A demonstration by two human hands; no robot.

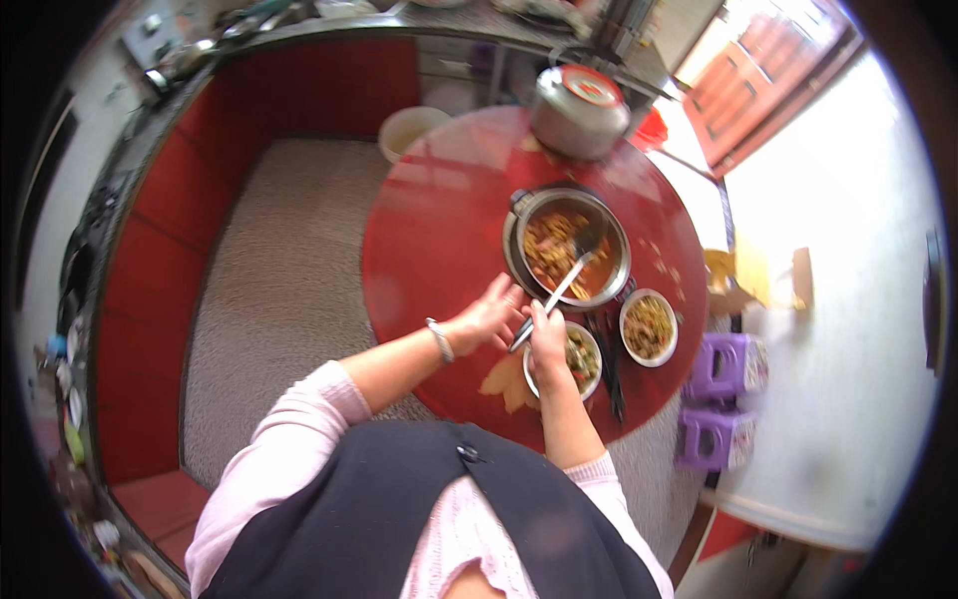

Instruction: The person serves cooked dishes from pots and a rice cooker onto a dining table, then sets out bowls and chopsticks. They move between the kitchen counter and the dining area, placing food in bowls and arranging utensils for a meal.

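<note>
My right hand (549, 341) grips the handle of a metal ladle (570, 277), whose dark handle end sticks out past the thumb. The bowl of the ladle rests in a metal pot (614, 281) of stew in reddish broth. My left hand (490, 316), fingers spread and holding nothing, hovers just left of the handle. A silver bracelet (440, 341) circles the left wrist. Partly hidden beneath my right hand and forearm is a white bowl (533, 378) of food with green pieces. Another white bowl (648, 328) of food stands right of the pot, with dark chopsticks (614, 374) between the two bowls.
A round red table (441, 247) bears all this, plus a large lidded metal pot (580, 123) at its far edge. Purple stools (722, 367) stand right of the table. A pale bucket (408, 131) sits behind it. Red cabinets (150, 277) with counters line the left and back.
</note>
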